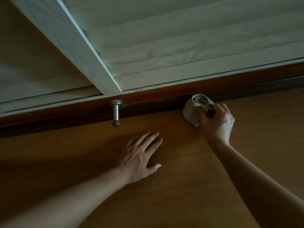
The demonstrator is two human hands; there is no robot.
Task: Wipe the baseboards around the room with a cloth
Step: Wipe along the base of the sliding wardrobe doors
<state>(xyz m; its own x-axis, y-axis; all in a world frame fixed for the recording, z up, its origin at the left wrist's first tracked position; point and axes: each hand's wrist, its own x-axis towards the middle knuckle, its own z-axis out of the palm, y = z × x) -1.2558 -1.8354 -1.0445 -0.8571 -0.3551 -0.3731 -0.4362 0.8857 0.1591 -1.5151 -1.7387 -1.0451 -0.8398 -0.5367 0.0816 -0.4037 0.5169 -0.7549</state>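
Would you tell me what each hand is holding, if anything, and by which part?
The right hand grips the bunched cloth by its gathered end; the left hand holds nothing.

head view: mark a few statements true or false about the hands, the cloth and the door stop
1. The right hand grips a bunched cloth against the baseboard. True.
2. The left hand holds a second cloth. False: it rests flat on the floor, fingers spread, holding nothing.
3. The door stop is to the right of the cloth. False: it is to the left of it.
4. The door stop sticks out from the baseboard. True.
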